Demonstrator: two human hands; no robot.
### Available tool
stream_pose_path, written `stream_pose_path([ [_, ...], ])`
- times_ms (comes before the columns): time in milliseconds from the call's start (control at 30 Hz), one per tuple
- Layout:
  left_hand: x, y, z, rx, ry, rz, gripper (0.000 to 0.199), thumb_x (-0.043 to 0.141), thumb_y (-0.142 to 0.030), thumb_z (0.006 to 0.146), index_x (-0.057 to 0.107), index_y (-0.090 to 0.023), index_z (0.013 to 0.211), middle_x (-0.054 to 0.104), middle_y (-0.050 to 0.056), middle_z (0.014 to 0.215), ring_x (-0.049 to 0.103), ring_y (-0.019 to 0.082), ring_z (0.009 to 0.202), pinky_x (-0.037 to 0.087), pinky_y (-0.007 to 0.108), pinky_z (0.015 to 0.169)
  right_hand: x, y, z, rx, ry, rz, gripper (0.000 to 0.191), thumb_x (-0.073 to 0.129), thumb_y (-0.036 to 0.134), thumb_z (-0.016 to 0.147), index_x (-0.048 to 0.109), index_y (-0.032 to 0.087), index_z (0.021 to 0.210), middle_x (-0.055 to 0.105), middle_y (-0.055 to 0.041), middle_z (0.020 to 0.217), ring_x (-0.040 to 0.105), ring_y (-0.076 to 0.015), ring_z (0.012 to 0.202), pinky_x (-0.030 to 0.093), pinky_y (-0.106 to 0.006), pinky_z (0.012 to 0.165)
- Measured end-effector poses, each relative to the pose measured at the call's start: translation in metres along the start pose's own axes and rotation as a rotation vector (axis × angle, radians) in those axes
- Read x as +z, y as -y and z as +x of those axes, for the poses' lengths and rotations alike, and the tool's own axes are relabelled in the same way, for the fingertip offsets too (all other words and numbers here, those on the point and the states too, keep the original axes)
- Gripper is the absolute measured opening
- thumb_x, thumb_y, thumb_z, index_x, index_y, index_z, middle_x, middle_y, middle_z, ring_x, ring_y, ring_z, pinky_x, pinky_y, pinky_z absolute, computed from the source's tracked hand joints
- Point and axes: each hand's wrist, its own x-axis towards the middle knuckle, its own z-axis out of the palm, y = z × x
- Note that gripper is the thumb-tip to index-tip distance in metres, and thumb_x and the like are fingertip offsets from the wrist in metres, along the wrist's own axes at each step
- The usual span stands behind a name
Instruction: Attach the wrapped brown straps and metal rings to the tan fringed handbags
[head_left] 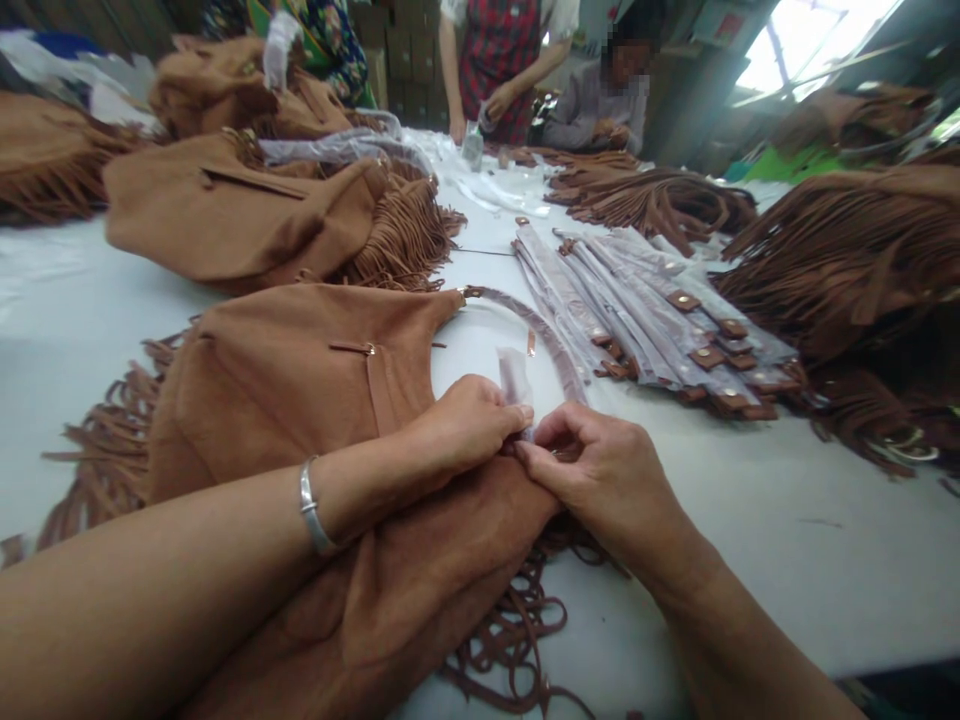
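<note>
A brown suede bag (300,380) with fringe lies on the table in front of me. From its far corner a handle strap (555,345) wrapped in clear plastic curves round behind my right hand. My left hand (469,420) reaches across the bag, closed in a pinch on a piece of clear plastic film (514,375) that sticks up from the fingers. Close beside it, my right hand (600,455) pinches at the bag's near corner, thumb and forefinger together. What lies between those fingertips is hidden. A zip pull (370,350) shows on the bag's side.
Several plastic-wrapped straps (637,310) with brown end tabs lie to the right. More fringed bags (247,215) stand at the left, and dark brown fringe (862,250) is piled at the right. Across the white table (810,560), a person in a checked apron (501,60) and other people are at work.
</note>
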Motion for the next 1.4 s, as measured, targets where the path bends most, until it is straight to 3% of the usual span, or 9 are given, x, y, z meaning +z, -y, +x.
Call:
stream_pose_path([
  [200,0.0,0.002,0.002,0.033,0.012,-0.012,0.031,0.052,-0.03,0.073,0.046,-0.014,0.047,0.033,-0.005,0.042,0.023,0.005,0.041,0.014,0.021,0.039,0.0,-0.001,-0.001,0.017,-0.053,0.08,0.012,0.066,0.025,0.071,0.058,0.017,0.075,0.062,0.0,0.069,0.058,-0.016,0.065,0.041,-0.026,0.059],
  [367,-0.001,0.005,0.002,0.029,0.029,-0.055,0.03,0.052,-0.033,0.073,0.049,-0.013,0.051,0.037,-0.004,0.045,0.027,0.006,0.042,0.017,0.021,0.04,0.007,-0.004,-0.007,0.062,-0.037,0.403,0.011,0.063,0.024,0.075,0.061,0.016,0.081,0.065,-0.0032,0.074,0.061,-0.0164,0.067,0.046,-0.025,0.06],
  [467,-0.001,0.007,0.002,0.038,0.052,-0.084,0.028,0.052,-0.035,0.072,0.053,-0.013,0.056,0.041,-0.003,0.047,0.031,0.007,0.044,0.02,0.021,0.041,0.005,-0.01,-0.01,0.1,-0.12,0.539,0.017,0.062,0.03,0.078,0.063,0.014,0.084,0.065,-0.0039,0.073,0.06,-0.0165,0.064,0.045,-0.024,0.057],
  [567,-0.001,0.007,0.001,0.056,0.063,-0.064,0.029,0.052,-0.036,0.073,0.054,-0.013,0.056,0.041,-0.004,0.047,0.031,0.007,0.044,0.019,0.021,0.041,0.002,-0.014,-0.009,0.088,-0.157,0.456,0.022,0.057,0.034,0.082,0.065,0.014,0.079,0.065,-0.0036,0.071,0.059,-0.0168,0.066,0.044,-0.024,0.059],
  [767,-0.001,0.005,-0.002,0.111,0.044,0.039,0.034,0.048,-0.034,0.077,0.045,-0.015,0.049,0.032,-0.005,0.045,0.023,0.006,0.043,0.015,0.022,0.04,0.004,-0.012,-0.006,0.065,0.034,0.42,0.022,0.059,0.034,0.08,0.066,0.013,0.076,0.065,-0.0036,0.071,0.058,-0.0165,0.065,0.043,-0.023,0.058],
  [1233,0.0,0.006,0.003,0.067,0.001,0.075,0.03,0.052,-0.03,0.075,0.046,-0.014,0.05,0.033,-0.004,0.045,0.025,0.006,0.042,0.015,0.021,0.038,0.004,-0.007,-0.005,-0.016,-0.085,0.232,0.012,0.06,0.019,0.075,0.066,0.015,0.065,0.063,0.0,0.061,0.057,-0.0134,0.057,0.04,-0.022,0.055],
  [1400,0.002,0.006,0.004,0.071,-0.027,0.106,0.029,0.052,-0.028,0.073,0.046,-0.014,0.048,0.035,-0.004,0.044,0.026,0.006,0.041,0.016,0.021,0.039,0.006,-0.006,-0.004,-0.19,-0.152,0.027,0.013,0.057,0.012,0.074,0.064,0.014,0.064,0.06,-0.0009,0.063,0.055,-0.0141,0.06,0.038,-0.025,0.06],
])
